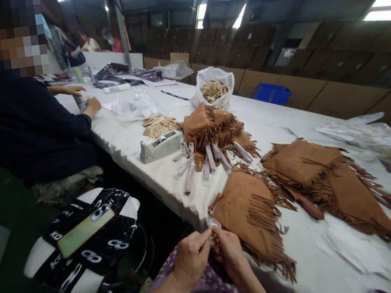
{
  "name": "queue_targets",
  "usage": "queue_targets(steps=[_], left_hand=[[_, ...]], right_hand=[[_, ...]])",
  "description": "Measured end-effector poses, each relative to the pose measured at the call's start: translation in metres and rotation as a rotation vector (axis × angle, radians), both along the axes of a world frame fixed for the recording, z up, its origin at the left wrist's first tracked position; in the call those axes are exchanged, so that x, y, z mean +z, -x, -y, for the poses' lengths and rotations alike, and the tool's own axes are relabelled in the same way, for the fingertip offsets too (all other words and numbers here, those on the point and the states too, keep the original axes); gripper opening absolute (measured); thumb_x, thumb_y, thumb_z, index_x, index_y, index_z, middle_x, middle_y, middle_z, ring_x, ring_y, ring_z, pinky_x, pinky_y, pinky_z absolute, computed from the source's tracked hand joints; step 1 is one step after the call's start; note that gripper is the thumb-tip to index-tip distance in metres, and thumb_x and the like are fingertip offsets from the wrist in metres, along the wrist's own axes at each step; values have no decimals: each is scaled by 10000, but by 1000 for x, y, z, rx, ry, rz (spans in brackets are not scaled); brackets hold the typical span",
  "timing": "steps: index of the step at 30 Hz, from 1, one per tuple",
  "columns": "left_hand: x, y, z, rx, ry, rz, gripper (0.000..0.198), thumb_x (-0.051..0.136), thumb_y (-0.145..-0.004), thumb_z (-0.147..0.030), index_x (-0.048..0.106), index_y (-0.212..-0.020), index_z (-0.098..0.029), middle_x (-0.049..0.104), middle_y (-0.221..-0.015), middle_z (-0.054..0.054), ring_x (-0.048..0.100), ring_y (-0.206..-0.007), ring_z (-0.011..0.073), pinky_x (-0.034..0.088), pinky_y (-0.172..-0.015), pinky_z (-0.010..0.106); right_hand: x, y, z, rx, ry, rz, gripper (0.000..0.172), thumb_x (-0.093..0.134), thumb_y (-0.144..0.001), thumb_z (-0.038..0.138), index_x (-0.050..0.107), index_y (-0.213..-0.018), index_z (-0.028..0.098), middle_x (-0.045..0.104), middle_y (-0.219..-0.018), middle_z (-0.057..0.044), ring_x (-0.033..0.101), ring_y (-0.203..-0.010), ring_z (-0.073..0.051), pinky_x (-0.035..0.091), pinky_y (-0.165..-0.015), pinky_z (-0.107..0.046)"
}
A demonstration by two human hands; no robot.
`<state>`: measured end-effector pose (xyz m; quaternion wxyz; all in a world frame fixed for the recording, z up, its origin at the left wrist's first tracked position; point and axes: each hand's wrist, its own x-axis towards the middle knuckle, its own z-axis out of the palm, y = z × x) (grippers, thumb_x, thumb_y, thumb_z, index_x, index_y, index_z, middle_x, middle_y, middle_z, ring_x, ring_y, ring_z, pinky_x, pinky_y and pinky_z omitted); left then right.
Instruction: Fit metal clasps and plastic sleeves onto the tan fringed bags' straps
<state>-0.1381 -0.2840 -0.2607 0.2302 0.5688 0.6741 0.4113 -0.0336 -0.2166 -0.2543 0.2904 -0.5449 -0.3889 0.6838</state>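
Note:
My left hand [192,257] and my right hand [229,249] meet at the table's front edge, fingertips pinched together. A small bit of clear plastic [213,222] shows at their tips; what else they pinch is hidden by the fingers. Right beside them lies a brown fringed suede bag [244,202], its corner with a small metal fitting close to my fingers. More brown fringed bags [301,160] lie to the right. Farther back is a pile of fringed bags [207,123], with several plastic-wrapped straps [210,159] sticking out in front.
A tape dispenser [161,146] stands near tan paper tags [159,126]. Behind is a white plastic bag [212,88] of tan pieces. A co-worker [28,126] sits at left, hands on plastic. A phone [86,230] rests on a black-and-white stool [90,200]. White wrapping [362,249] lies at right.

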Motion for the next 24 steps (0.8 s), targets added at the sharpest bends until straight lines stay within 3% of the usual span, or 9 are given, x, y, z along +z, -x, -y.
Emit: queue_targets(steps=[3, 7, 11, 15, 18, 20, 24], left_hand=[[0, 3, 1, -70, 12, -143, 349, 412, -899, -269, 649, -1155, -283, 645, -770, 66, 609, -705, 182, 435, -640, 254], [2, 5, 4, -125, 43, -222, 333, 386, -907, -263, 702, -1012, -251, 650, -790, 76, 618, -718, 188, 453, -655, 262], [2, 10, 16, -196, -3, -22, 353, 356, -931, -280, 642, -1136, -256, 691, -1012, 75, 640, -923, 198, 472, -843, 275], [-4, 18, 25, -98, 68, 245, 400, 419, -913, -360, 527, -1277, -234, 662, -1181, 66, 606, -1080, 208, 434, -958, 290], [-8, 20, 20, -71, 168, 403, 464, 516, -856, -419, 518, -1269, -206, 710, -1066, 71, 650, -967, 217, 479, -856, 289], [-9, 18, 11, -89, 229, 543, 495, 515, -833, -504, 560, -1190, -165, 722, -954, 80, 670, -751, 189, 504, -686, 269], [-11, 9, -7, -85, 345, 803, 537, 454, -793, -633, 607, -844, -121, 651, -649, 29, 479, -367, 83, 352, -391, 208]], right_hand=[[0, 0, -2, 0, 32, -3, 491, 617, -682, 611, 531, -505, 161, 490, -398, 9, 387, -313, -68, 256, -290, -190], [1, 0, -2, 100, -69, 74, 508, 667, -647, 617, 470, -468, 184, 426, -338, 43, 356, -278, -61, 252, -286, -195], [-1, -4, -3, 141, -73, 45, 521, 673, -630, 634, 515, -488, 159, 449, -346, 41, 343, -268, -45, 244, -291, -183], [-4, -6, -3, 127, -47, -40, 509, 679, -631, 627, 568, -546, 137, 516, -404, 18, 387, -298, -49, 296, -311, -179], [-5, -7, -3, 96, -50, -68, 493, 688, -630, 615, 571, -566, 140, 529, -420, 18, 392, -313, -52, 318, -322, -183], [-5, -7, -2, 91, -61, -64, 489, 689, -632, 611, 568, -570, 141, 527, -423, 21, 395, -322, -52, 316, -329, -181], [-5, -8, 0, 97, -89, -35, 487, 674, -646, 617, 549, -560, 153, 493, -396, 38, 377, -319, -51, 273, -329, -183]])
